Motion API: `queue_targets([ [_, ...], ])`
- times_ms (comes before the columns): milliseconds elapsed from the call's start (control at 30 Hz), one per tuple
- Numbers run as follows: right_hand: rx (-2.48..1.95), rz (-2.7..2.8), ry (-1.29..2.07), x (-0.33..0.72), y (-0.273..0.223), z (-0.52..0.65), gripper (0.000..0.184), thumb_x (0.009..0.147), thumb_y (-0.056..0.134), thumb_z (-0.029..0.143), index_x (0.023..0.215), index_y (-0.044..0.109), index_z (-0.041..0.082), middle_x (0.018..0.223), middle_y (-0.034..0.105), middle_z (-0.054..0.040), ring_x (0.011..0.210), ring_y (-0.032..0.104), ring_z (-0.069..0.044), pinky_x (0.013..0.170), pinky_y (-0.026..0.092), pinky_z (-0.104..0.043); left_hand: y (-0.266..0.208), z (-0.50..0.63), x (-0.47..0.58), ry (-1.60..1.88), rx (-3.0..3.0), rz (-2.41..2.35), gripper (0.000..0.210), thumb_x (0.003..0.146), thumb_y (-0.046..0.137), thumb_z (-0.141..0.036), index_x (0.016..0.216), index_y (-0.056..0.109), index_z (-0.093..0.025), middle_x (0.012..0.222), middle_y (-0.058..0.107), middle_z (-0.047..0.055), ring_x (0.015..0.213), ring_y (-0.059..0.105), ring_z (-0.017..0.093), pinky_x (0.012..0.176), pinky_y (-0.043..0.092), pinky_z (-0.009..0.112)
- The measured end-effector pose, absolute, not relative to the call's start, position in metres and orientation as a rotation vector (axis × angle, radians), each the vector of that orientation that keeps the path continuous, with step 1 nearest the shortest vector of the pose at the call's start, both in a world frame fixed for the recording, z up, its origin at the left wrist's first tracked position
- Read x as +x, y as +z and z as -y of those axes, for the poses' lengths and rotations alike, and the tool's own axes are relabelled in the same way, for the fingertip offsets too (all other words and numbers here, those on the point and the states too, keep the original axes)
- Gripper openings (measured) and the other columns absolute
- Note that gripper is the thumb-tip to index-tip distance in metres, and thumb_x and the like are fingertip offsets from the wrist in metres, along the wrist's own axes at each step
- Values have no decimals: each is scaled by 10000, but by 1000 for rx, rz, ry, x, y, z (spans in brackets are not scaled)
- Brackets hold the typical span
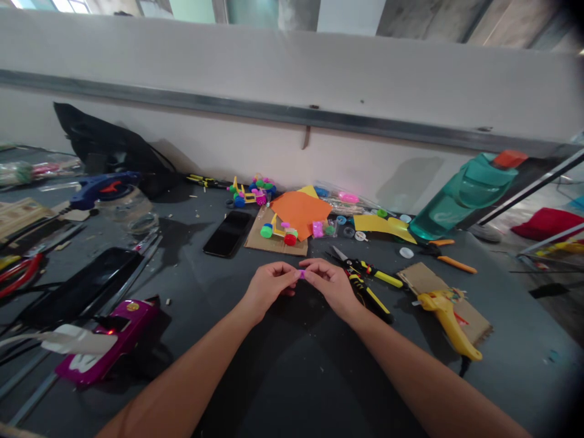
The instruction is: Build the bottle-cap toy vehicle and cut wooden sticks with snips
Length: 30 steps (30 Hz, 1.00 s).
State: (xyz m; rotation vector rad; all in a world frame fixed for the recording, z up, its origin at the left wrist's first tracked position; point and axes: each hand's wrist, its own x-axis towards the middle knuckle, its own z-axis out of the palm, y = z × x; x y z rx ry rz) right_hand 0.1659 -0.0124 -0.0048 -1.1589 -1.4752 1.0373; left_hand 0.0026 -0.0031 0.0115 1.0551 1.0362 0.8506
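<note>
Between the fingertips of both hands sits a small purple piece (302, 275), too small and too covered to name. My left hand (272, 287) pinches it from the left, and my right hand (329, 285) pinches it from the right. Just beyond them, a small toy car (279, 231) with coloured bottle-cap wheels rests on a cardboard piece (260, 240). A pink piece (317, 229) lies beside an orange paper sheet (301, 210). To the right of my right hand are scissors (365, 267) and a yellow-and-black handled tool (370, 298).
A yellow glue gun (444, 316) lies on cardboard at right, near orange-handled pliers (456, 263). A teal bottle (460, 198) stands behind. A black phone (228, 233) lies left of centre. At left are a magenta power strip (137, 328), a black tray (82, 292) and a blue glue gun (98, 188).
</note>
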Motion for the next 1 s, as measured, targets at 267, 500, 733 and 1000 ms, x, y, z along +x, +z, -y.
queue_targets([
  [267, -1174, 1530, 966, 164, -5, 14, 132, 739, 629, 330, 696, 646, 206, 983, 645, -55, 903, 589, -190, 797, 449, -333, 11, 3, 3, 875, 1075, -1070, 206, 657, 689, -337, 685, 617, -146, 608, 569, -15, 573, 524, 92, 595, 484, 247],
  [500, -1180, 1556, 901, 165, -3, 14, 116, 747, 621, 312, 697, 639, 209, 967, 646, -54, 906, 583, -187, 800, 449, -337, 11, 4, 3, 873, 1096, -1074, 204, 675, 678, -331, 726, 624, -142, 633, 567, -9, 598, 525, 96, 600, 488, 247],
  [733, -1185, 1527, 896, 165, -5, 12, 131, 745, 623, 324, 691, 641, 206, 963, 650, -55, 896, 589, -192, 790, 448, -337, 11, 3, 2, 858, 1052, -1055, 222, 677, 677, -348, 718, 623, -136, 620, 555, -12, 587, 518, 94, 599, 490, 253],
  [1000, -1190, 1549, 911, 165, -4, 13, 120, 740, 634, 301, 682, 643, 197, 966, 648, -58, 911, 585, -189, 814, 437, -337, 9, 2, 2, 860, 1112, -1038, 229, 675, 678, -346, 679, 606, -128, 620, 552, -14, 584, 512, 86, 599, 477, 239],
])
